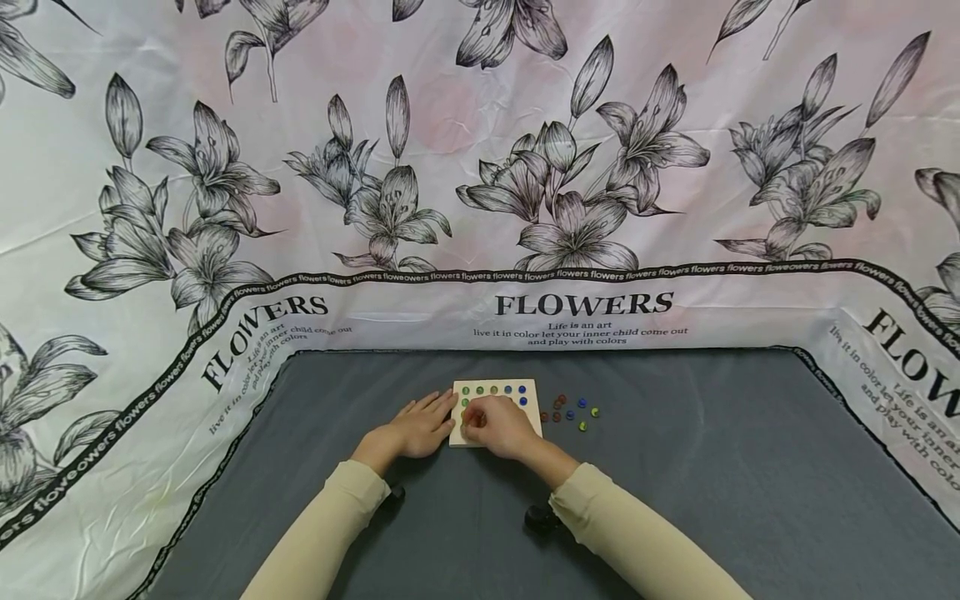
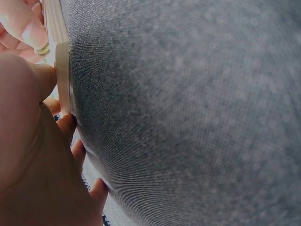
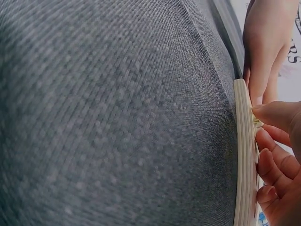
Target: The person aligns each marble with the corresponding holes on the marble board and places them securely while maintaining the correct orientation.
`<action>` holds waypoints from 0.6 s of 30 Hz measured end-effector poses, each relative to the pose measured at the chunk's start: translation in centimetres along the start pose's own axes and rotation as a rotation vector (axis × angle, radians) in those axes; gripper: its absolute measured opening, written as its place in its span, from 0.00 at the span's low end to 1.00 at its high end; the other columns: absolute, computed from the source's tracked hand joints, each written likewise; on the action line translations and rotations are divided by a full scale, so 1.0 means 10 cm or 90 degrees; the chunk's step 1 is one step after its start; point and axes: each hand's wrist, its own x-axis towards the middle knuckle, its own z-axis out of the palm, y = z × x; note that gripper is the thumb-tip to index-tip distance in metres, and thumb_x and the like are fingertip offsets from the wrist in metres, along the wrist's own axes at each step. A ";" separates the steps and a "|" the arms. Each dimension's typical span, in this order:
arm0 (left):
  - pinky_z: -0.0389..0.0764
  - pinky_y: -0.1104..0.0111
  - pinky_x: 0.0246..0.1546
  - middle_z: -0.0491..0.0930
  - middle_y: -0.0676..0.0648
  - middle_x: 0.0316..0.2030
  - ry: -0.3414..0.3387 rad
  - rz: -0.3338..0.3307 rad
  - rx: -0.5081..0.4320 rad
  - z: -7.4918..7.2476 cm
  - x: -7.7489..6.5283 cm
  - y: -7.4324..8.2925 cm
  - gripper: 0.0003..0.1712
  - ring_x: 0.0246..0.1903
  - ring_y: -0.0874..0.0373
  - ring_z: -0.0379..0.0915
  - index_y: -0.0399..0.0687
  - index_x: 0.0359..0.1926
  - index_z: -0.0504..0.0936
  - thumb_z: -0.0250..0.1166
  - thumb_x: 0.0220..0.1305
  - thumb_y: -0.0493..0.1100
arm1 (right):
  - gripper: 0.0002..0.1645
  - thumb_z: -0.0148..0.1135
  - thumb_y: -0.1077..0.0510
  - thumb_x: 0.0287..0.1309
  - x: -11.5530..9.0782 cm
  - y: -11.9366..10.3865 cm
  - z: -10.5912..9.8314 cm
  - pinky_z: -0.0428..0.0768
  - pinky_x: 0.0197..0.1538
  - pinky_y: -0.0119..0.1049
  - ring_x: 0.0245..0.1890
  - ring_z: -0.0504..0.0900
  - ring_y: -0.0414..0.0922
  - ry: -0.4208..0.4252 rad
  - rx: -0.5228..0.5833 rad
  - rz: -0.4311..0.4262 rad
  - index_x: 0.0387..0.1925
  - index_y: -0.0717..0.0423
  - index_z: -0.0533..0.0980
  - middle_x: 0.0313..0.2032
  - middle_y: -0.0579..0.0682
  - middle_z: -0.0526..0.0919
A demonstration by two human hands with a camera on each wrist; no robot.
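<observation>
A pale wooden board (image 1: 531, 425) with rows of small round glass beads, green, yellowish and blue, lies on the grey cloth. My left hand (image 1: 423, 425) rests at its left edge with fingers extended; in the left wrist view its thumb and fingertips touch the board's side (image 2: 62, 70). Over the board's front left part, my right hand (image 1: 498, 427) pinches a yellowish-green glass bead (image 3: 257, 123) between thumb and finger, close against the top face. The other right fingers are bent near the board. My right hand hides the middle of the board in the head view.
Loose brown beads (image 1: 557, 417), blue beads (image 1: 582, 402) and yellow-green beads (image 1: 595, 412) lie just right of the board. Black objects (image 1: 540, 518) sit under both wrists. A white flower-printed cloth (image 1: 585, 308) rises behind the grey tabletop (image 1: 712, 467).
</observation>
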 end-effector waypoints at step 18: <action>0.42 0.44 0.78 0.44 0.49 0.82 0.011 -0.002 -0.008 0.13 0.09 -0.11 0.34 0.81 0.47 0.38 0.52 0.83 0.49 0.40 0.84 0.56 | 0.14 0.68 0.60 0.65 -0.15 -0.01 -0.16 0.80 0.34 0.35 0.29 0.80 0.38 -0.016 0.001 -0.074 0.50 0.60 0.83 0.37 0.49 0.84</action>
